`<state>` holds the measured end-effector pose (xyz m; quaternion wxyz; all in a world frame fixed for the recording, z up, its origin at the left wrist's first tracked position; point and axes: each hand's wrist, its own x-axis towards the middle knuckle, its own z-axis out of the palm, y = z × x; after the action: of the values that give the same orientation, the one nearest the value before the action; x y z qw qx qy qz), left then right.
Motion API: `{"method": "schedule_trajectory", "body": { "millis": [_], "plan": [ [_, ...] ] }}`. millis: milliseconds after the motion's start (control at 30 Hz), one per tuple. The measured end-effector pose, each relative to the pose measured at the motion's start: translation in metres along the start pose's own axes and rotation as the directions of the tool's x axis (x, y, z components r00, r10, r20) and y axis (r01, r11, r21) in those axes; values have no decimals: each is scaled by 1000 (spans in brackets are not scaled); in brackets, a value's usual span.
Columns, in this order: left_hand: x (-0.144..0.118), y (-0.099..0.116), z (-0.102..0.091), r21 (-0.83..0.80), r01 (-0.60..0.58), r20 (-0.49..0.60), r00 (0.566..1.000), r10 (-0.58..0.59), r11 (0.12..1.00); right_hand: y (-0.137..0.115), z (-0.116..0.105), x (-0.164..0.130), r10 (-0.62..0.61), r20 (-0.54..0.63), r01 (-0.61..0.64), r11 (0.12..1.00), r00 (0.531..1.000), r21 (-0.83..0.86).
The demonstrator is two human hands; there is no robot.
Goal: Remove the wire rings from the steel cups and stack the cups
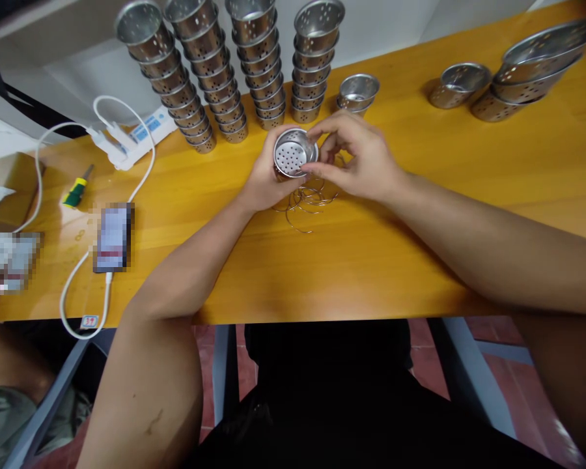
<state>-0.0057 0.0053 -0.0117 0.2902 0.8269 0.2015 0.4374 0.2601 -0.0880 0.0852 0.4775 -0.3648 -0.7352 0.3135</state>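
Steel perforated cup (294,154) sits gripped in the left hand (264,179) above the wire rings (306,198) mid-table, the right hand (359,159) pinching its rim, stacked cups (234,71) beyond

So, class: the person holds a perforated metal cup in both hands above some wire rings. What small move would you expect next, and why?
Probably the right hand lowers to take one of the wire rings. The left hand already cradles the perforated cup, tilted with its open mouth toward the camera; the right hand's fingertips rest at its rim, and the rings lie loose directly beneath.
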Motion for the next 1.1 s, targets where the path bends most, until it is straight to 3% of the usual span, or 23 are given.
{"method": "schedule_trajectory", "body": {
  "millis": [267, 400, 600, 833, 1100],
  "plan": [
    [-2, -10, 0, 27, -112, -34, 993, 113, 993, 13, -1, 0, -202, 13, 202, 969, 979, -140],
    [-3, -8, -1, 126, -104, -29, 994, 109, 987, 21, -2, 1, -276, 48, 280, 951, 960, -135],
    [-3, -8, -5, 94, -86, -10, 996, 87, 992, 19, 3, -1, -353, 164, 374, 920, 921, -118],
    [-3, -7, -11, 79, -1, 32, 999, -1, 997, 14, 14, -4, -186, 114, 181, 982, 976, 51],
    [-7, -10, -11, 45, 21, 57, 998, -24, 999, 11, 10, -3, -72, 115, 55, 988, 991, 143]
  ]
}}
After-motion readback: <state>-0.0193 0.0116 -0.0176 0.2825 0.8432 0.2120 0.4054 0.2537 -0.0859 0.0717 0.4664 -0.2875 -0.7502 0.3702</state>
